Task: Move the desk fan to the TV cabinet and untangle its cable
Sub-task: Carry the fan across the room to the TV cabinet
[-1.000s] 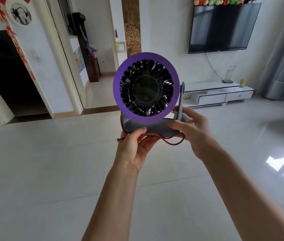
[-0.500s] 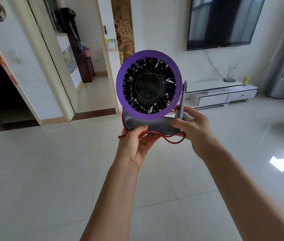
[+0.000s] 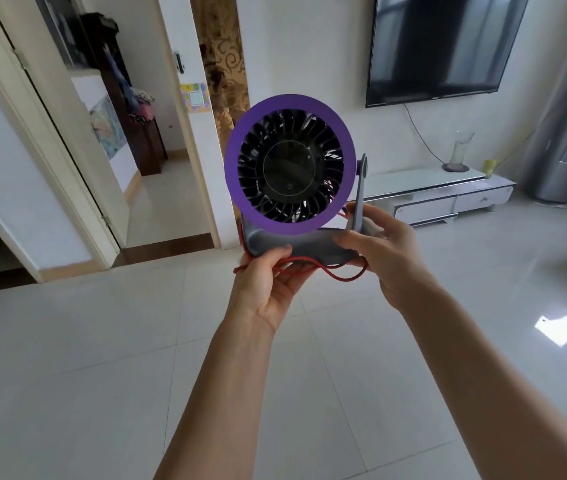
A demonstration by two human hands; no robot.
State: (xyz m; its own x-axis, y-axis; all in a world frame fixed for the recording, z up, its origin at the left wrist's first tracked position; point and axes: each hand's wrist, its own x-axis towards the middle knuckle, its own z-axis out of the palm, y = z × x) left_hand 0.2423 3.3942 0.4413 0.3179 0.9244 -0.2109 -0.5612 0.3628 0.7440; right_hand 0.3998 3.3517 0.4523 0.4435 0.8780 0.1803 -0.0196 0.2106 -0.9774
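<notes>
I hold a small desk fan point(image 3: 289, 164) out in front of me, upright, its purple ring and black blades facing me on a grey stand. My left hand point(image 3: 268, 285) grips the front left of the grey base and pinches the red cable point(image 3: 337, 275), which loops under the base. My right hand point(image 3: 382, 247) holds the base's right end beside the grey upright arm. The low white TV cabinet point(image 3: 431, 199) stands against the far wall, to the right beyond the fan.
A wall-mounted TV point(image 3: 441, 46) hangs above the cabinet, with a glass vase point(image 3: 459, 152) and a small yellow object point(image 3: 490, 167) on top. A tall grey floor unit point(image 3: 566, 147) stands at the right. Open doorways point(image 3: 157, 161) lie to the left. Glossy tiled floor point(image 3: 102, 358) stretches ahead.
The view has moved forward: the TV cabinet, wall and doorways appear closer and larger. Both hands keep the same hold on the fan and cable.
</notes>
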